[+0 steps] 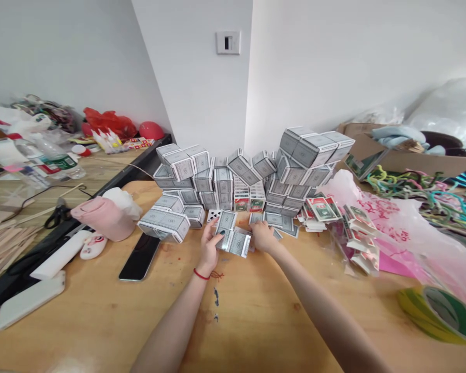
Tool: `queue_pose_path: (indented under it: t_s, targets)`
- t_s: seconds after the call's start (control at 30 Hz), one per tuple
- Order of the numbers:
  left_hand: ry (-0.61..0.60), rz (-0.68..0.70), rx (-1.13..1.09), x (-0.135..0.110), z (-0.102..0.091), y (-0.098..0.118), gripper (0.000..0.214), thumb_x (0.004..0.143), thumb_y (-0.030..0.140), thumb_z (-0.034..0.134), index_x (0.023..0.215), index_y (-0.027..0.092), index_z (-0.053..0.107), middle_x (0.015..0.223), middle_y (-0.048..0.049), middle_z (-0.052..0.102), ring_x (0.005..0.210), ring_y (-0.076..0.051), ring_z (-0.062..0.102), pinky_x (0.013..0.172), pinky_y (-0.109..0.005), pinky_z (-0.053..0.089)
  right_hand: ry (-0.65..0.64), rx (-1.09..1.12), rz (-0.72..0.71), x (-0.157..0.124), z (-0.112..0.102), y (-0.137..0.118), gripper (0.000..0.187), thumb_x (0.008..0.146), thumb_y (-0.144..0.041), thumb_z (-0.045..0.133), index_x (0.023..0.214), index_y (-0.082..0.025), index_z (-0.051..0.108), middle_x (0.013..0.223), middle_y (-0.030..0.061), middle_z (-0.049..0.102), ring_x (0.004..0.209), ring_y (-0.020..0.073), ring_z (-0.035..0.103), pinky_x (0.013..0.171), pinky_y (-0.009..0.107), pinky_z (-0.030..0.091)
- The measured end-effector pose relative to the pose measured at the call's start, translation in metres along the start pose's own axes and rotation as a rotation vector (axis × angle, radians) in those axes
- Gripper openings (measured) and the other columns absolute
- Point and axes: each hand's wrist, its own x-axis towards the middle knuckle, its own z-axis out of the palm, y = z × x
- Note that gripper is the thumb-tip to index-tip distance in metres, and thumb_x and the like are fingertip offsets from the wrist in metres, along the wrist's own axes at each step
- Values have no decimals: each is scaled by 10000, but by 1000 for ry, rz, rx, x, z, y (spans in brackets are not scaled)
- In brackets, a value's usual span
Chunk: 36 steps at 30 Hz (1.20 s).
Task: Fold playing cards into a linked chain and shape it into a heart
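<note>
My left hand [208, 247], with a red cord round its wrist, grips a few grey-backed playing cards [235, 242] set at angles to each other. Behind its fingers a face-up playing card [214, 213] shows black spades. My right hand [263, 236] is closed, fingers curled down by loose grey-backed cards [279, 220] on the table; what its fingertips pinch is hidden. Just beyond both hands, block-like stacks of cards [223, 186] form a wall, higher at its right end [310, 147]. Green-and-red card boxes [241, 203] stand in its middle.
Left of the hands are a black phone [140, 257], a pink roll [104, 217], a white mouse-shaped item [93, 245] and scissors [58, 213]. To the right lie opened card boxes [361, 238], a plastic bag [396, 217] and a yellow-green tape roll [438, 313].
</note>
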Motion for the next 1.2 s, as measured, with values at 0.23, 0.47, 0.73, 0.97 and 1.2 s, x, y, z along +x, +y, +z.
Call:
queue_pose_path:
  t_s: [0.23, 0.47, 0.73, 0.97, 1.2]
  targets:
    - [-45, -20, 2, 1, -2, -5, 460, 635, 175, 587, 1094, 188, 557, 1065, -51, 611, 983, -215, 550, 839, -317, 418, 143, 714, 71, 1, -3, 8, 194, 631, -359, 591, 659, -167, 606, 732, 37, 596, 689, 185, 537, 558, 265, 377]
    - [-62, -10, 14, 3, -3, -7, 449, 642, 168, 588, 1091, 195, 571, 1159, -54, 566, 1107, -226, 477, 936, -345, 355, 231, 1372, 150, -6, -13, 19, 235, 633, -333, 584, 795, -164, 566, 738, 30, 629, 620, 154, 578, 507, 242, 430]
    - [-77, -1, 53, 3, -3, -9, 425, 654, 167, 575, 1079, 186, 581, 1157, -58, 568, 1098, -224, 486, 948, -359, 347, 44, 1420, -2, -50, 4, 17, 280, 698, -391, 581, 872, -195, 481, 536, -34, 578, 386, 107, 508, 355, 208, 384]
    - [-136, 16, 113, 3, -3, -8, 418, 653, 175, 572, 1071, 171, 588, 1172, -68, 556, 1128, -235, 460, 981, -382, 312, 76, 1271, -21, -53, 12, 19, 310, 728, -463, 533, 809, -164, 523, 454, -55, 492, 320, 68, 392, 324, 193, 303]
    - [-143, 19, 138, 1, -1, -5, 404, 665, 176, 559, 1069, 176, 587, 1164, -61, 563, 1113, -226, 474, 968, -364, 330, 183, 1286, 44, -57, 13, 20, 351, 718, -482, 539, 846, -156, 552, 475, -45, 490, 344, 73, 382, 338, 202, 301]
